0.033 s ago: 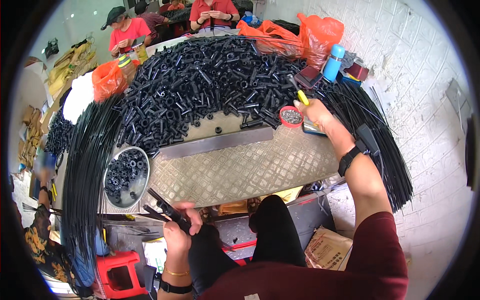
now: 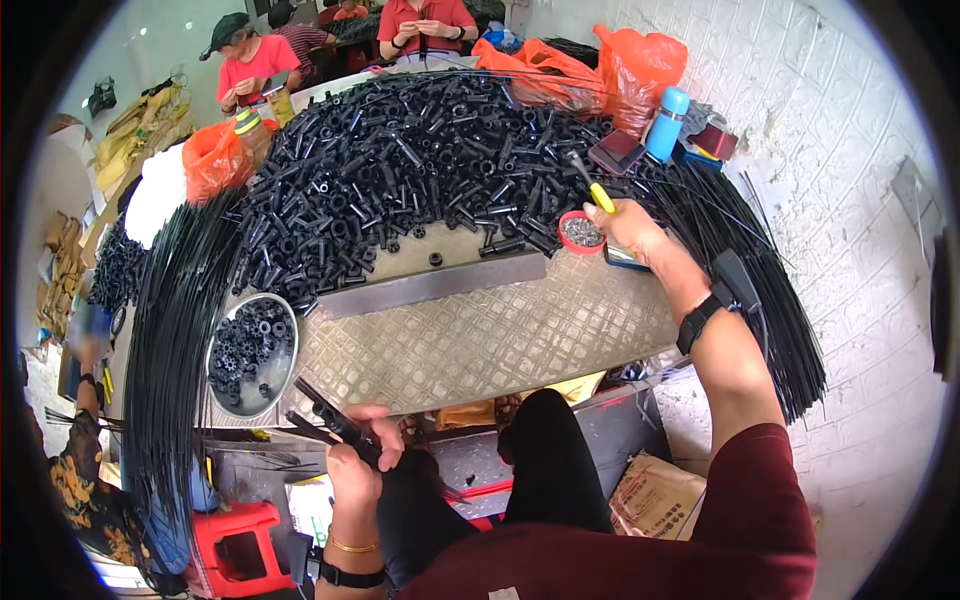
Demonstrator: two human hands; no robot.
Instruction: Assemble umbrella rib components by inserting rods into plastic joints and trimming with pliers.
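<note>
My left hand (image 2: 362,470) is closed around a black tubular plastic part (image 2: 338,422) above my lap, just off the table's near edge. Dark rods stick out from beside that part; how they join it is hidden by the fingers. At the right, my right hand (image 2: 630,228) grips a tool with a yellow handle (image 2: 601,197) and a dark metal shaft pointing up and away; its exact kind is unclear. Right beside this hand sits a small red round dish (image 2: 568,245) of tiny silvery metal pieces. A big heap of black plastic tubes (image 2: 400,170) covers the far table.
A metal bowl of black rings (image 2: 289,370) stands at the table's left, near a grey metal bar (image 2: 430,283). Long black rods (image 2: 165,330) hang over both sides. A blue bottle (image 2: 667,125) and orange bags (image 2: 645,75) stand far right. People sit opposite.
The yellow-handled tool in my right hand has tilted, so its dark shaft shows more clearly. My left hand has hardly moved.
</note>
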